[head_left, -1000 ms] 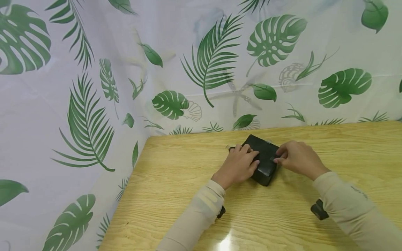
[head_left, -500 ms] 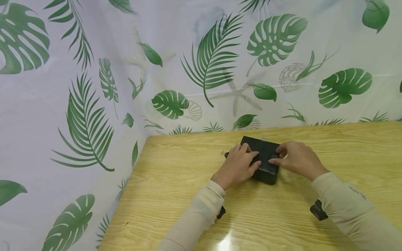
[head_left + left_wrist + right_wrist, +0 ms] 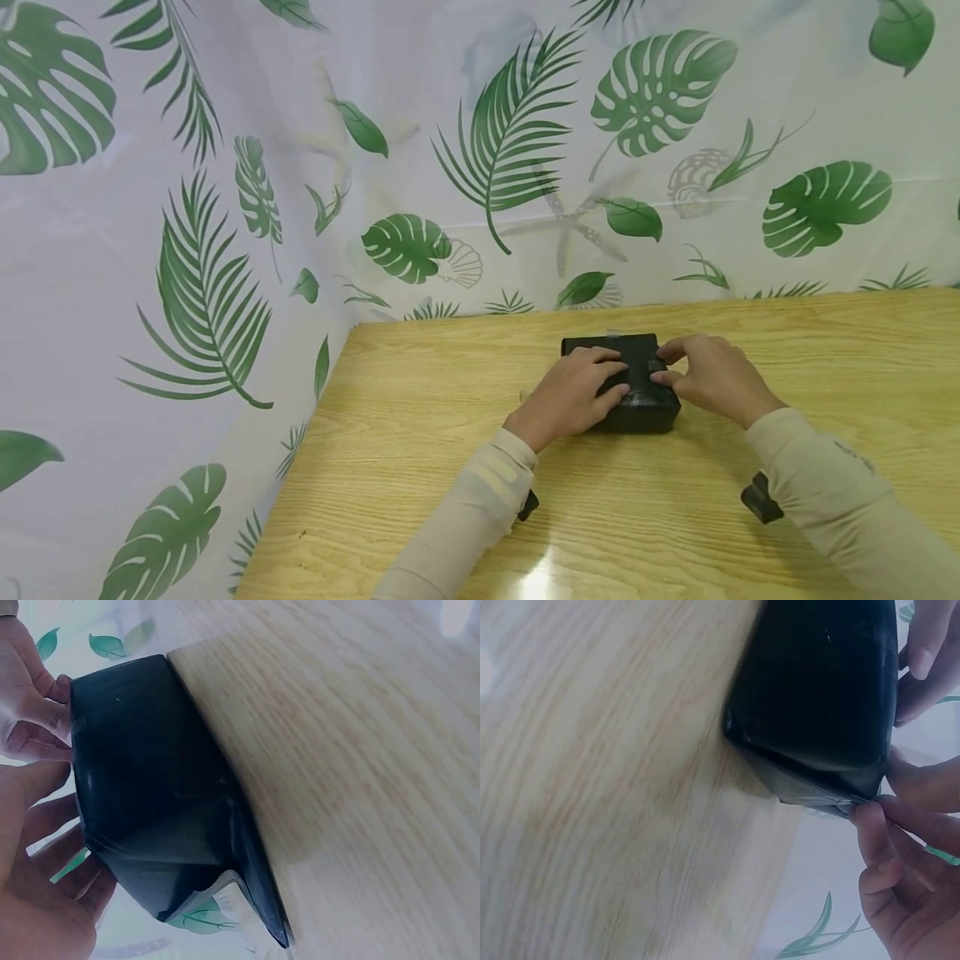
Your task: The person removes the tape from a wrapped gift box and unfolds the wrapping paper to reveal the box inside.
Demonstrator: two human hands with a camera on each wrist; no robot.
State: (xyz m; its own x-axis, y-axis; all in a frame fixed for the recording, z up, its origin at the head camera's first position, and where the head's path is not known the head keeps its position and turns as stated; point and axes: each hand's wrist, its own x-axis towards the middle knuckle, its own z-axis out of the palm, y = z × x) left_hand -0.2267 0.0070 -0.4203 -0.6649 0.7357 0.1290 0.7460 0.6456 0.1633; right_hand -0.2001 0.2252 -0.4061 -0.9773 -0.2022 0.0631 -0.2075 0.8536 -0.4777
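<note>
Glossy black plastic-wrapped boxy parcel (image 3: 637, 412) sits on yellow wood-grain table (image 3: 390, 400), nr far edge. Our L hand (image 3: 570, 392) rests on top, gripping nothing; R hand (image 3: 712, 375) pinches a folded black plastic flap (image 3: 810, 791). Prob. we're closing R end; gaping L end (image 3: 259, 870) likely needs tucking next.

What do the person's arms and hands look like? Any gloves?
The left hand and right hand wear no gloves. The long beige cloth left sleeve has a pale yellow patch; the matching right sleeve has a dark marking. A small black blocky piece shows beside the left sleeve, another beside the right.
</note>
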